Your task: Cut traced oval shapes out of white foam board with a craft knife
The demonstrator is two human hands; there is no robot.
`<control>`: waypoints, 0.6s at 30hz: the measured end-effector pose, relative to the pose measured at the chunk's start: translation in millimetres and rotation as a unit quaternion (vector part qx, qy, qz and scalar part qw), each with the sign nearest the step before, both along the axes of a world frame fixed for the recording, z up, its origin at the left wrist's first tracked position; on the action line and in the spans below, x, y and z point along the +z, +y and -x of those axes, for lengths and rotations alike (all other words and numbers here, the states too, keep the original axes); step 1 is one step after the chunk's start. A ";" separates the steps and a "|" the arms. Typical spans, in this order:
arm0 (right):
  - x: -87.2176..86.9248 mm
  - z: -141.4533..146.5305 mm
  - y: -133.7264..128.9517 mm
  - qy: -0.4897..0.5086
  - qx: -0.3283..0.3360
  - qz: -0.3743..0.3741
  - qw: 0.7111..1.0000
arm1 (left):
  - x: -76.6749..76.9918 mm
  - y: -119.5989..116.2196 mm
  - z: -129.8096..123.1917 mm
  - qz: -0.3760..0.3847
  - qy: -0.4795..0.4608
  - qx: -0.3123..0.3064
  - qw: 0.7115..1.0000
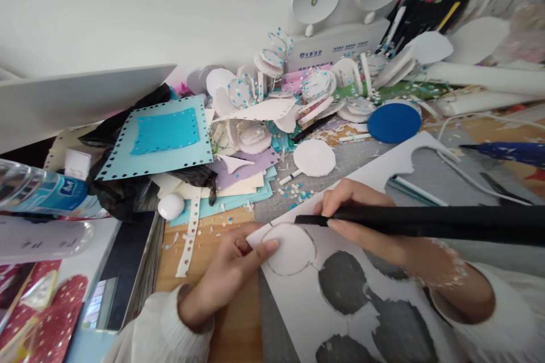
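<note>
A white sheet (300, 295), likely foam board or thick card, has several round holes in it. Near its upper left corner a circle (290, 249) shows a thin dark outline. My left hand (238, 264) is closed on that corner, thumb pressed on the circle and fingers underneath. In my right hand (366, 221) is a long black pen-shaped tool (409, 222), gripped between thumb and fingers. Its flat dark tip lies at or just over the circle's upper edge; contact is unclear. A loose white disc (314, 157) lies beyond the sheet.
A grey cutting mat (272, 211) lies under the sheet. Behind are a blue round lid (394, 122), piled white discs, black markers (419, 17) and a twin-lamp unit (332, 45). Blue card (168, 130) and a water bottle (42, 190) are left; a blue tool (511, 153) with a cable lies right.
</note>
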State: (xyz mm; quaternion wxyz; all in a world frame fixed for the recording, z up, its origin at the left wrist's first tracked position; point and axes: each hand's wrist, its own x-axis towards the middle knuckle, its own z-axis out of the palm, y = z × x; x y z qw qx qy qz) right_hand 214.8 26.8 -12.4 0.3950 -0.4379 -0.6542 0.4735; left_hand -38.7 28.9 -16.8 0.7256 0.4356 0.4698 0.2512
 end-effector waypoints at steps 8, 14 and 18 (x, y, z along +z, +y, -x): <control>1.7 -0.5 -1.4 -0.017 0.019 -0.003 1.000 | 0.5 -0.1 -1.1 0.001 -0.006 0.007 1.000; -2.3 1.3 -0.7 -0.025 0.032 -0.005 0.999 | 0.9 -0.4 -0.7 -0.014 0.006 0.005 1.000; 4.8 2.4 1.2 -0.066 0.051 -0.014 0.996 | -0.4 -1.0 -0.9 -0.014 0.004 0.000 1.000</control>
